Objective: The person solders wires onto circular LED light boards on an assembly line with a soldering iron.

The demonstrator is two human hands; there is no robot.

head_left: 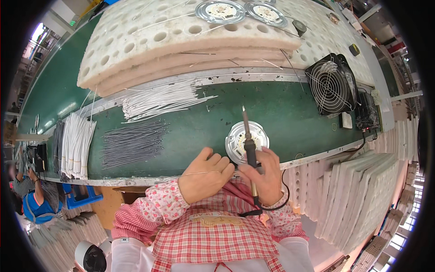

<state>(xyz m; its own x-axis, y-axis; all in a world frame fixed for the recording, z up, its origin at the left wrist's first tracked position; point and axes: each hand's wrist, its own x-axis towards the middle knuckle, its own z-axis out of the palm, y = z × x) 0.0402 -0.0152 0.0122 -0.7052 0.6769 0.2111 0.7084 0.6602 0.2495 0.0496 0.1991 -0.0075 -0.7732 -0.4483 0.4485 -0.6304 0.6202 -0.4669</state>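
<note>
My right hand (265, 174) grips a soldering iron (249, 149) upright in the view, its metal tip over the green bench (290, 113). Beneath the iron lies a round silver LED board (235, 140). My left hand (204, 174) is just left of the iron, fingers curled round a thin wire (200, 172) that crosses its back. Left of the board lie bundles of grey wires (131, 145) and white wires (158, 102); banded white wires (77, 145) stand further left.
White foam trays (136, 54) at the back carry round boards (219, 11). A fan (330, 85) and black device (367, 113) sit at right. Foam sheets (349, 195) stack below the bench's right. A co-worker (38, 204) sits at far left.
</note>
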